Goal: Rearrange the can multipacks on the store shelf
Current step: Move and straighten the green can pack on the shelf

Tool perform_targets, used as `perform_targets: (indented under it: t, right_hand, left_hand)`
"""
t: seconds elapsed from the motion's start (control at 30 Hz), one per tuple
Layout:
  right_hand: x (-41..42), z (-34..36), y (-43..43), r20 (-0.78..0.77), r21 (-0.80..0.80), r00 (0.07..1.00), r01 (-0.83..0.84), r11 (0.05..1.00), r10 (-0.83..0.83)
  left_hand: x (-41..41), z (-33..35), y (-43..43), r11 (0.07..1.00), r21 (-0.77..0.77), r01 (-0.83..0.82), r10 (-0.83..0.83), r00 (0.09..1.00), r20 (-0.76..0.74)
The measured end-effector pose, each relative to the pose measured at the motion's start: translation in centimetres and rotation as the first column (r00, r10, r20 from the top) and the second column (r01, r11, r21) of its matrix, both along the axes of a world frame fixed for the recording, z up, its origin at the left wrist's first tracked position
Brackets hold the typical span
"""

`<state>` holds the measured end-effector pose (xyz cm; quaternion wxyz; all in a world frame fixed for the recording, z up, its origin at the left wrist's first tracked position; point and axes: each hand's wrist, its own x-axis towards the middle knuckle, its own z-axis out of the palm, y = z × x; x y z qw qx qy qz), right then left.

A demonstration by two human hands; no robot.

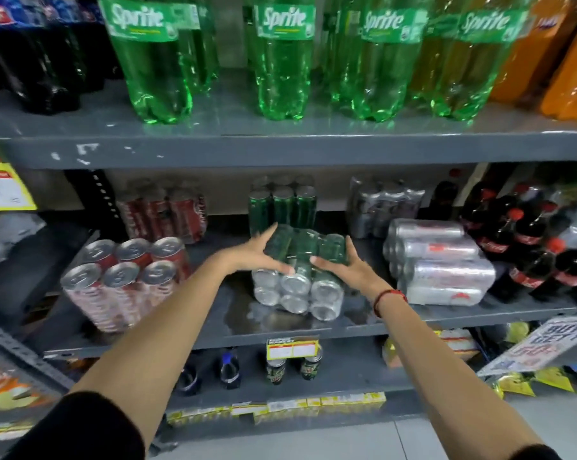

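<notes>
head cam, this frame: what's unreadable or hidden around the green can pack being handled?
- Green can pack, head view: label blurred by motion and shrink wrap; brand unreadable.
- Left hand and right hand cover its sides; grip firmness unclear.
- Silver-topped pack beneath: its top is hidden by the green pack.
- Rear green pack: dim, partly hidden.
- Yellow price tag: print too small.
</notes>
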<state>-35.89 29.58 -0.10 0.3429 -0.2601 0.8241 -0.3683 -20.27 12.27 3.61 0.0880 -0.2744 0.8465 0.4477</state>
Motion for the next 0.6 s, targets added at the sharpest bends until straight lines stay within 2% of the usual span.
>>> perform_targets:
  t: [0.1, 0.17, 0.33, 0.47, 0.6]
  right_hand:
    - [-1.8, -0.7, -0.7, 0.187, -0.125, 0.979, -0.054, 0.991, 0.077]
    - [-2.6, -0.8, -1.4, 0.204, -0.146, 0.968, -0.116, 0.982, 0.145]
    - [-4.1, -1.0, -2.1, 0.095, -0.202, 0.975, -0.177, 0.963, 0.199]
    - [-3.9, -0.9, -2.3, 0.003, -0.234, 0.978, -0.200, 0.951, 0.207]
    - [-3.2, -0.3, -2.5, -0.227, -0.345, 0.960, -0.238, 0.908, 0.166]
  left_hand:
    - [-1.4, -1.5, -0.5, 0.997, 0.081, -0.008, 0.004, 0.999, 0.052]
    - [-1.7, -1.7, -0.8, 0.997, 0.074, 0.000, -0.005, 0.998, 0.061]
    - [-1.6, -3.4, 0.1, 0.990, 0.097, -0.099, 0.108, 0.990, -0.087]
    - [-0.8, -4.4, 0.7, 0.984, 0.017, -0.180, 0.180, 0.965, -0.192]
    - [-0.1, -5.0, 2.2, 0.945, -0.104, -0.309, 0.257, 0.903, -0.344]
